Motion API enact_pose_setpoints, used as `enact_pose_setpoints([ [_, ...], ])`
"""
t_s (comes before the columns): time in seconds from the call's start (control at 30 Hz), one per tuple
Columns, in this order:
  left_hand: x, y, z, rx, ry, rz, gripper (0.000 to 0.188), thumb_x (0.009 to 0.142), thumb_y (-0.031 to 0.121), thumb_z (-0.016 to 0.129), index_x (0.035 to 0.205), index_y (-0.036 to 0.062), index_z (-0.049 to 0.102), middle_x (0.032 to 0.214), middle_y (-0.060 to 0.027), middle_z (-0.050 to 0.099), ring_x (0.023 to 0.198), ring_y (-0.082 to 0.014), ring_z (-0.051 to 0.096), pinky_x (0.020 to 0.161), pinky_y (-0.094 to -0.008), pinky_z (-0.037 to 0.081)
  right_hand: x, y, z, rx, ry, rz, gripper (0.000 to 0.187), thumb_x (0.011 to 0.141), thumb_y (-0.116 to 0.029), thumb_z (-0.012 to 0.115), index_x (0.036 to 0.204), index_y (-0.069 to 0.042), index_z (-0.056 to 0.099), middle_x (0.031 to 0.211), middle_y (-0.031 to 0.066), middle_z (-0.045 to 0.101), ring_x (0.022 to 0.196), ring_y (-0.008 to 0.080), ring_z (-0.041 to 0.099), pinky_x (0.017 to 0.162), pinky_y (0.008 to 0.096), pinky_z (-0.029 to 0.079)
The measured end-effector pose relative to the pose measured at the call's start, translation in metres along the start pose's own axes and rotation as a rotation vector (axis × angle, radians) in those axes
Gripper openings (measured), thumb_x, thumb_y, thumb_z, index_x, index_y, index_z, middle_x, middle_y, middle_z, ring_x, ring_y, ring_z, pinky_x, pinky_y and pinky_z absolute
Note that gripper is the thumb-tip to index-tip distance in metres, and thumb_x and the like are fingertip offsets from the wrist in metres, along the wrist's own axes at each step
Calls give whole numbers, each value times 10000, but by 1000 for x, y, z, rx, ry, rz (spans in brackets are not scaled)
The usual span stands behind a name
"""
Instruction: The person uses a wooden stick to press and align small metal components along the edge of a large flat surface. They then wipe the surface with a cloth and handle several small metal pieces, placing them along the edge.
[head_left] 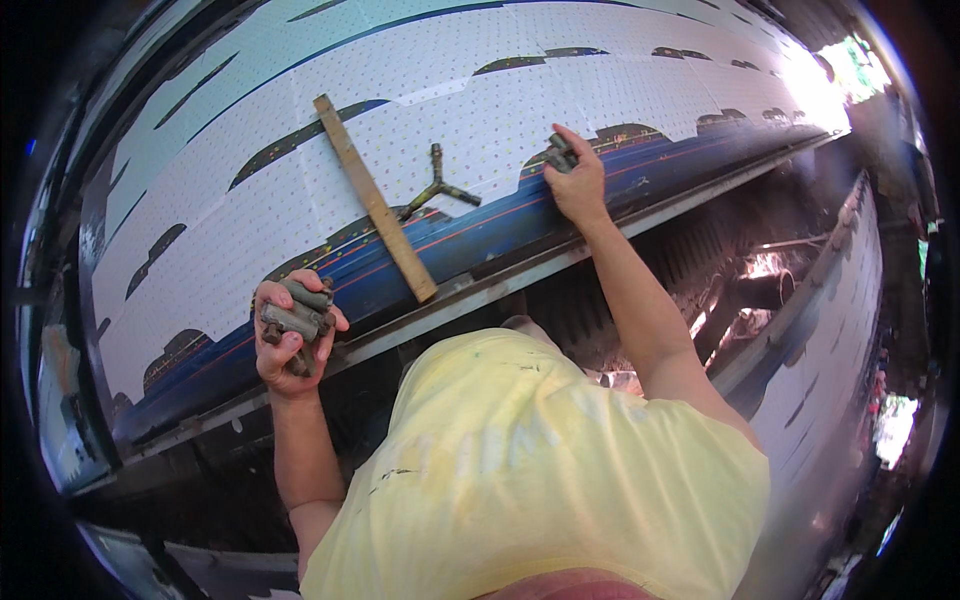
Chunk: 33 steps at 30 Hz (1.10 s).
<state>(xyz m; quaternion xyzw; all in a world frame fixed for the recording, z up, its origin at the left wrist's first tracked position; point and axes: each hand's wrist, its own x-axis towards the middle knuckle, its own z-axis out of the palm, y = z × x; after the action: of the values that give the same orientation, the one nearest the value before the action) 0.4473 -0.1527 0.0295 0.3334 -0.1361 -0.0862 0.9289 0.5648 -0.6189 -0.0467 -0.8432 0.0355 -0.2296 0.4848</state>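
My left hand (pixel 270 345) is closed around a bundle of stubby grey cylindrical metal pieces (pixel 292 320), held over the near edge of a long table. My right hand (pixel 580 190) reaches out farther right, its fingers closed on a small dark grey metal piece (pixel 562 153) of similar look, just above the printed sheet. The underside of that piece is hidden by my fingers. Between my hands, a Y-shaped metal piece (pixel 438 186) with paint-spotted arms lies on the sheet. Left of it, a flat wooden stick (pixel 370 195) rests across the sheet and its blue border.
A long white sheet with small dots (pixel 430 115) and dark rounded cutout-like shapes covers the slanting table. Its blue border (pixel 480 235) runs along a metal rail (pixel 500 285). Another sheet-covered table (pixel 825 390) stands at right, with pipes and machinery (pixel 760 290) in the gap.
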Motion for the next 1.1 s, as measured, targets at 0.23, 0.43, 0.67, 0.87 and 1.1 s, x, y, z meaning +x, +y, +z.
enact_pose_setpoints([
  [0.23, 39, -93, 88, -10, 47, -22, 436, 869, 69, 776, 1241, 70, 549, 1355, -282, 537, 971, -494, 771, 528, -303, 614, 26, 22, -1, -128, -370, -220, 683, 782, 46, 771, 1437, -140, 725, 1169, 129, 723, 1121, 326, 699, 1037, 401, 568],
  [0.43, 53, -132, 135, 21, 49, -60, 427, 846, 71, 784, 1197, 69, 540, 1330, -280, 544, 953, -494, 781, 502, -296, 606, 39, 41, -8, 183, -236, -85, 654, 823, 78, 732, 1444, -126, 720, 1198, 102, 741, 1102, 256, 720, 1001, 381, 589],
  [0.67, 62, -157, 130, 17, 13, -102, 427, 849, 69, 791, 1200, 71, 549, 1332, -276, 541, 947, -485, 784, 498, -286, 585, 51, 62, -54, 504, -55, 386, 632, 941, 118, 660, 1548, -53, 621, 1161, 100, 698, 946, 187, 765, 674, 274, 640],
  [0.87, 90, -201, 122, -155, 3, -129, 405, 868, 40, 814, 1201, 58, 584, 1332, -291, 577, 969, -475, 797, 509, -278, 600, 59, 73, -133, 428, 50, 424, 652, 961, 111, 661, 1589, -28, 553, 1210, 112, 694, 970, 206, 776, 690, 310, 674],
  [1.1, 127, -248, 175, -164, -111, -207, 418, 869, 26, 822, 1221, 35, 597, 1354, -300, 591, 988, -487, 799, 502, -286, 589, 107, 141, -216, 42, 284, 329, 575, 852, 63, 719, 1414, -55, 720, 1171, 111, 778, 1064, 199, 753, 965, 358, 599],
])
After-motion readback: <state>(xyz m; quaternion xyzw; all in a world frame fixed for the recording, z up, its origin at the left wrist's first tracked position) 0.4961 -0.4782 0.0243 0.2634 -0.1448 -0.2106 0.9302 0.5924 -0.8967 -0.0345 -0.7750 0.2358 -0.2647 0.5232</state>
